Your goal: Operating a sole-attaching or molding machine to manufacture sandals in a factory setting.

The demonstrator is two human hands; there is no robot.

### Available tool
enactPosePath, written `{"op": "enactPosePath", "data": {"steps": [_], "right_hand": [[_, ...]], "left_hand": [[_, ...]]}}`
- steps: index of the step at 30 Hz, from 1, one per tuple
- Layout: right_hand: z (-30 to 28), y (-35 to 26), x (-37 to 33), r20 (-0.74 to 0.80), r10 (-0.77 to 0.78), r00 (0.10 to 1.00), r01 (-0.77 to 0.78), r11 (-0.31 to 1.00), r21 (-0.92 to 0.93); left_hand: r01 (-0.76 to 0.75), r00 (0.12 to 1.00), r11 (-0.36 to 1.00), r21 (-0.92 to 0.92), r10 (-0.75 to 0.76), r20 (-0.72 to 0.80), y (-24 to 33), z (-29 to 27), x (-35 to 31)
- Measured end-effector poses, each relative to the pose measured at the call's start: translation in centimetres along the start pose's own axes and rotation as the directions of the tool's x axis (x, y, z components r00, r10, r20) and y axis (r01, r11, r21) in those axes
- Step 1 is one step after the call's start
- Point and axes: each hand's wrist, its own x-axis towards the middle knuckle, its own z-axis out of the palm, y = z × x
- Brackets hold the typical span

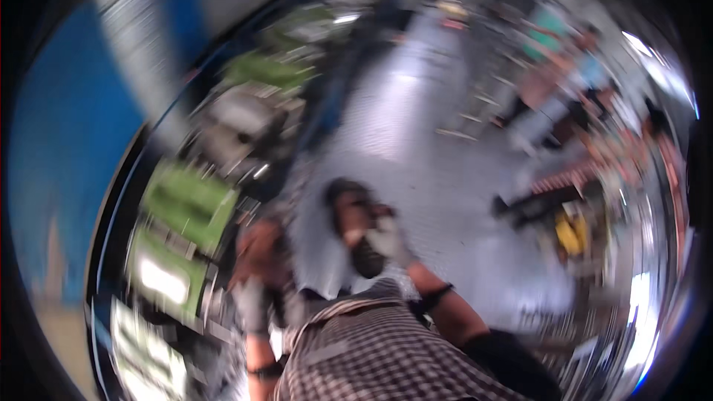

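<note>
Looking down a person's front at a workshop, heavily motion-blurred and bent round by the fisheye rim. Near the centre, a brown shoe-like thing [349,219] with dark ends, long and tilted, upper end leaning left. Against its right side, the right hand [388,240] in a pale glove, fingers curled toward it: seemingly grasping it, with the dark upper end reaching beyond the grip and the dark lower end just left of the palm. Lower left, the left hand [252,301], also pale-gloved, directly below a reddish-brown thing [260,249] and meeting its lower edge; too blurred to tell whether clenched on it or only touching. Dark bands [437,295] on both wrists. Below, a checked garment [356,341]. To the left, machinery with green panels [189,204], beside a blue wall [74,126] and a silvery duct [137,37]. Ahead, a shiny grey floor [445,186]; to the right, blurred people [546,67] and a yellow thing [572,234].
</note>
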Motion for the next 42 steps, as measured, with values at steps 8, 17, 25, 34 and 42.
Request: {"op": "enactPosePath", "data": {"steps": [8,17,25,34,42], "right_hand": [[0.0,-13.0,16.6,0.144,0.074,0.987,-0.096,0.984,0.150],[1.2,-8.2,30.8,-0.065,0.187,0.980,-0.181,0.979,0.093],[-0.7,-2.7,45.9,0.008,0.194,0.981,-0.194,0.980,0.054],[-8.9,5.8,57.4,0.024,0.077,0.997,-0.076,0.996,-0.038],[-21.4,15.1,47.0,-0.104,0.560,0.822,-0.556,0.828,0.072]], "left_hand": [[0.211,0.954,0.738,-0.642,-0.297,-0.028,-9.5,1.8,20.7],[0.219,0.955,0.770,-0.599,-0.294,-0.028,-8.6,4.9,38.1],[0.258,0.953,0.807,-0.531,-0.303,0.003,-5.4,12.2,51.2],[0.159,0.985,0.877,-0.453,-0.111,0.131,3.7,23.2,70.7],[0.140,0.915,0.925,-0.353,0.015,0.402,14.8,36.5,75.0]]}}
